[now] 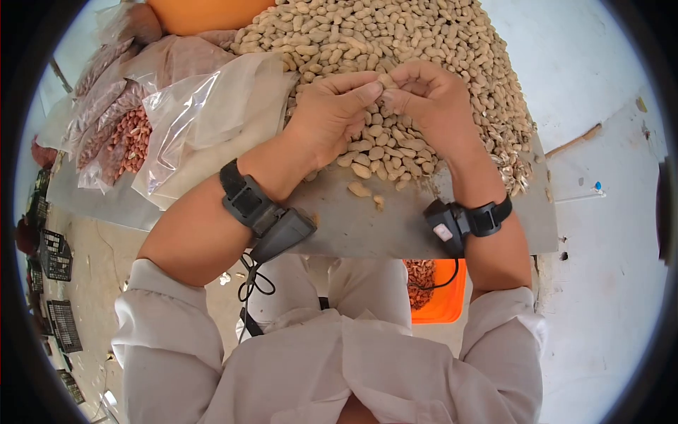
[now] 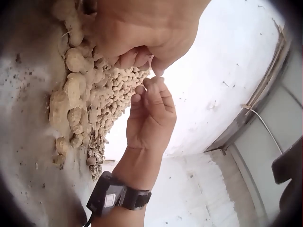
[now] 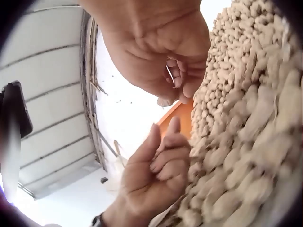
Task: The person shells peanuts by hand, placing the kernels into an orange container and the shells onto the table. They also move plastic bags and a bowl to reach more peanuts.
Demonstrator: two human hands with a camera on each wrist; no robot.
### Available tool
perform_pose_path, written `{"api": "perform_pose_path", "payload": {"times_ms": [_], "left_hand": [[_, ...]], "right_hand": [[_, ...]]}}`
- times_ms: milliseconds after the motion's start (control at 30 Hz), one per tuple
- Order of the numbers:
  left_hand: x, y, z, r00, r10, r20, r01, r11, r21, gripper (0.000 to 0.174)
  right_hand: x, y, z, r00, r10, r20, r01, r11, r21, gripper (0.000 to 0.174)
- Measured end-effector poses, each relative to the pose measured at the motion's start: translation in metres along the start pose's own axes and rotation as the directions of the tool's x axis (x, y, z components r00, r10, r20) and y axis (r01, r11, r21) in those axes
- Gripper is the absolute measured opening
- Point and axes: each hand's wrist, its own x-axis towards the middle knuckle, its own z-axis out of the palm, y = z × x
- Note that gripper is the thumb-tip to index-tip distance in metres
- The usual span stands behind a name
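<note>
Both hands meet over a heap of unshelled peanuts (image 1: 381, 35) in the head view. My right hand (image 1: 441, 106) pinches one peanut (image 1: 385, 80) between thumb and index finger, its other fingers curled in. In the right wrist view a pale bit of that peanut (image 3: 164, 101) shows at the tips. Close to it, my left hand (image 1: 328, 116) has its thumb and index finger stretched toward the peanut. In the right wrist view, a gap shows between that thumb and index finger. The left palm is turned away in the head view. Each wrist wears a strapped black camera.
Clear plastic bags (image 1: 212, 106) lie left of the heap, with red shelled kernels (image 1: 131, 141) bagged beside them. An orange container (image 1: 208, 14) stands behind. Broken shells (image 1: 512, 166) lie at the heap's right edge. Under the grey tabletop (image 1: 374, 233) sits an orange tub (image 1: 452, 293) holding reddish bits.
</note>
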Motion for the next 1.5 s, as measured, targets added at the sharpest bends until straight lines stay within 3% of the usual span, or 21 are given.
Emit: {"api": "perform_pose_path", "payload": {"times_ms": [133, 233, 333, 433, 533, 733, 833, 933, 1133, 1333, 1500], "left_hand": [[0.002, -0.003, -0.002, 0.994, 0.110, -0.012, -0.105, 0.969, 0.223, 0.026], [0.004, -0.008, -0.001, 0.983, 0.182, 0.010, -0.181, 0.966, 0.185, 0.027], [0.001, -0.005, -0.002, 0.987, 0.147, 0.072, -0.160, 0.956, 0.244, 0.026], [0.002, -0.009, -0.003, 0.982, 0.171, 0.076, -0.186, 0.938, 0.293, 0.025], [0.001, -0.008, -0.001, 0.976, 0.200, 0.087, -0.218, 0.915, 0.339, 0.025], [0.003, -0.014, -0.002, 0.967, 0.250, 0.053, -0.255, 0.930, 0.266, 0.025], [0.001, -0.012, 0.001, 0.973, 0.225, 0.046, -0.229, 0.935, 0.273, 0.026], [0.001, -0.010, 0.000, 0.978, 0.205, 0.024, -0.201, 0.919, 0.339, 0.026], [0.000, -0.007, -0.002, 0.953, 0.300, 0.034, -0.275, 0.818, 0.506, 0.024], [0.000, -0.010, 0.002, 0.939, 0.342, 0.029, -0.324, 0.857, 0.400, 0.016], [-0.001, -0.009, 0.003, 0.956, 0.294, 0.025, -0.279, 0.874, 0.398, 0.014]], "right_hand": [[-0.004, 0.000, 0.002, 0.999, 0.023, 0.039, -0.028, 0.990, 0.139, 0.017], [-0.007, 0.007, 0.000, 0.995, 0.086, 0.058, -0.100, 0.939, 0.330, 0.015], [-0.009, 0.019, -0.002, 0.991, 0.031, 0.132, -0.102, 0.809, 0.579, 0.017], [-0.010, 0.019, -0.004, 0.983, 0.050, 0.177, -0.149, 0.781, 0.607, 0.018], [-0.012, 0.020, -0.003, 0.985, 0.100, 0.141, -0.160, 0.836, 0.525, 0.019], [-0.013, 0.019, 0.004, 0.997, -0.010, 0.074, -0.016, 0.938, 0.348, 0.020], [-0.015, 0.017, 0.006, 0.999, -0.018, 0.047, 0.009, 0.984, 0.180, 0.019], [-0.017, 0.021, 0.008, 0.988, -0.151, -0.017, 0.148, 0.981, -0.129, 0.021], [-0.019, 0.021, 0.017, 0.996, -0.063, -0.069, 0.061, 0.998, -0.027, 0.020], [-0.018, 0.019, 0.023, 0.988, -0.124, -0.088, 0.112, 0.985, -0.132, 0.017], [-0.020, 0.016, 0.024, 0.994, -0.050, -0.100, 0.046, 0.998, -0.048, 0.018]]}}
